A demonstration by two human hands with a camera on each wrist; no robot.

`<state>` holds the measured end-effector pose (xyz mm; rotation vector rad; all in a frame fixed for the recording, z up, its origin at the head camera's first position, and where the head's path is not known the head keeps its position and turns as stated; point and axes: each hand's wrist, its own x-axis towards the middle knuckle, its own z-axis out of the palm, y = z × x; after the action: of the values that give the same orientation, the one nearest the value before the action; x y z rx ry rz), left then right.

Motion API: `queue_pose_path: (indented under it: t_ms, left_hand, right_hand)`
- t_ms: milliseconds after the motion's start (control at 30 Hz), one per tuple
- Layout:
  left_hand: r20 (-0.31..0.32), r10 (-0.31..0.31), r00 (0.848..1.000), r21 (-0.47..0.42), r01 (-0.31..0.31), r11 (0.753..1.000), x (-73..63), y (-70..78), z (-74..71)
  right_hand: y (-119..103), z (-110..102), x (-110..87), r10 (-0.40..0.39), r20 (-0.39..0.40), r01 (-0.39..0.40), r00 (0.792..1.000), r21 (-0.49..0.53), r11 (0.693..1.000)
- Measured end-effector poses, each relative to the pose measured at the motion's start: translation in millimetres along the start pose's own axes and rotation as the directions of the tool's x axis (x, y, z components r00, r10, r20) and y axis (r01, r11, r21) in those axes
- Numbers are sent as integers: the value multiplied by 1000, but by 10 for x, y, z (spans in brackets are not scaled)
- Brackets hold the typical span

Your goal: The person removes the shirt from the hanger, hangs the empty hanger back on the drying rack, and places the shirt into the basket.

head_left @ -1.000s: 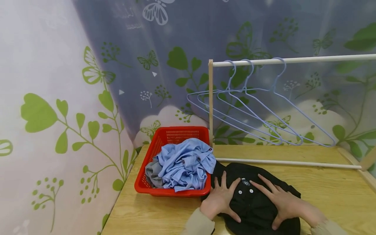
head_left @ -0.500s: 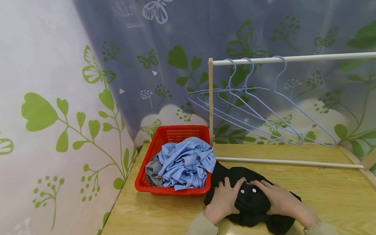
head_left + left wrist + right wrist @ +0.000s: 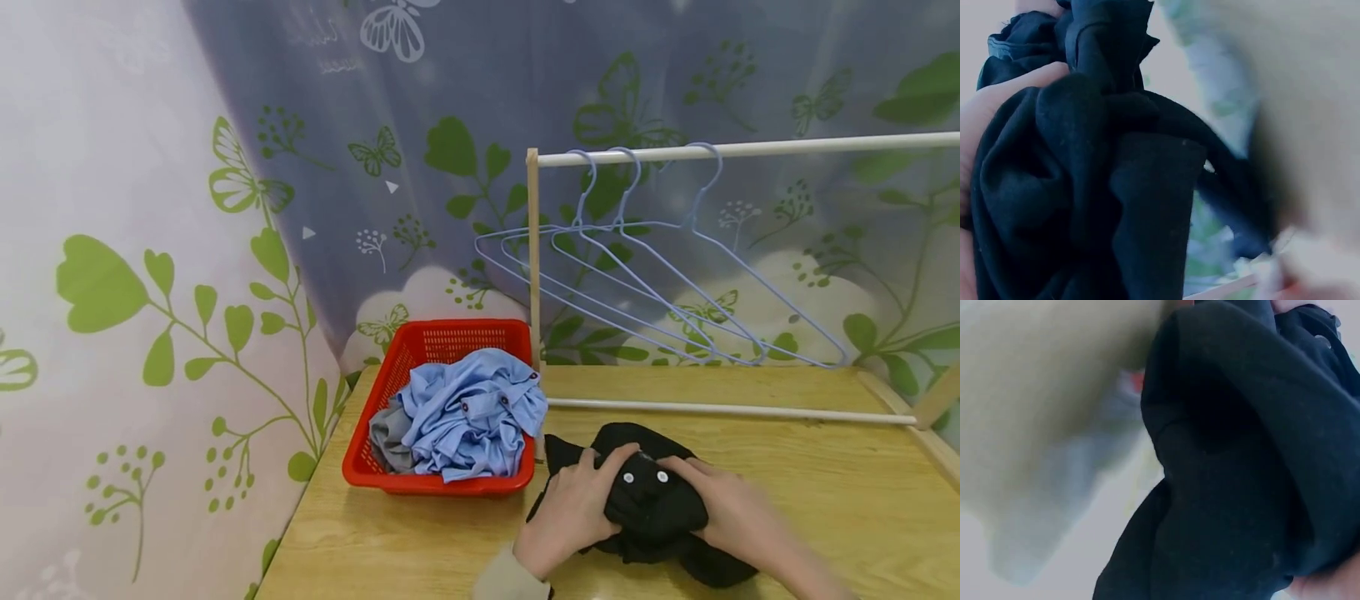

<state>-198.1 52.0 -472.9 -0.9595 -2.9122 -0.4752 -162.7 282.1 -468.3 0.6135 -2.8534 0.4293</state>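
Note:
Both hands grip a bunched black garment [image 3: 652, 508] with two white buttons, low in the head view. My left hand [image 3: 573, 504] holds its left side, fingers curled over the cloth and thumb toward the middle. On the other side, my right hand [image 3: 738, 517] grasps the gathered fabric, slightly blurred. Folds of the black garment [image 3: 1085, 181] fill much of the left wrist view, with fingers along its left edge. In the right wrist view the black garment [image 3: 1241, 456] hangs in loose folds, and most of that hand is hidden behind it.
Left of the hands stands a red plastic basket [image 3: 360, 462] holding a light blue shirt [image 3: 472, 417] and a grey cloth [image 3: 390, 437]. Behind, a clothes rack [image 3: 534, 258] carries three blue hangers [image 3: 667, 292] on its white rail. All stand on a wooden table [image 3: 375, 542].
The hands, earlier spread flat on the black garment, have curled and drawn together, gathering it into a bundle. Its left end has pulled away from the basket.

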Motion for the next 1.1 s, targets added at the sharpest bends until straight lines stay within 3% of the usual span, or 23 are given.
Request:
queue_pose_path:
  t_ms: [133, 233, 300, 467, 733, 933, 1000, 1100]
  left_hand:
    - [-72, 6, 997, -13, -7, 1000, -33, 120, -292]
    - [-174, 24, 985, -47, -32, 998, -81, 146, -502]
    - [-250, 32, 968, -78, -53, 996, -119, 138, -636]
    - [-421, 60, 905, -81, -103, 991, -208, 51, -933]
    - [-562, 80, 823, -31, -118, 993, -373, -255, -1367]
    - [-631, 77, 772, 8, -92, 996, -513, -574, -1656]
    - [-651, 85, 754, 45, -73, 996, -533, -692, -1747]
    - [-674, 85, 733, 89, -34, 995, -548, -883, -1862]
  right_hand:
    - [-127, -285, -2, -4, -102, 2, 995, -20, 1000]
    - [-255, -449, 34, -53, -229, 39, 972, -63, 997]
    - [-360, -532, 75, -86, -315, 64, 945, -80, 995]
    - [-606, -654, 254, -148, -448, 123, 882, -85, 989]
    - [-959, -676, 695, -259, -542, 257, 800, -81, 963]
    - [-1207, -603, 1108, -334, -580, 360, 743, -75, 930]
    - [-1274, -573, 1250, -350, -588, 381, 730, -75, 922]
    - [-1373, -534, 1457, -367, -581, 393, 727, -86, 915]
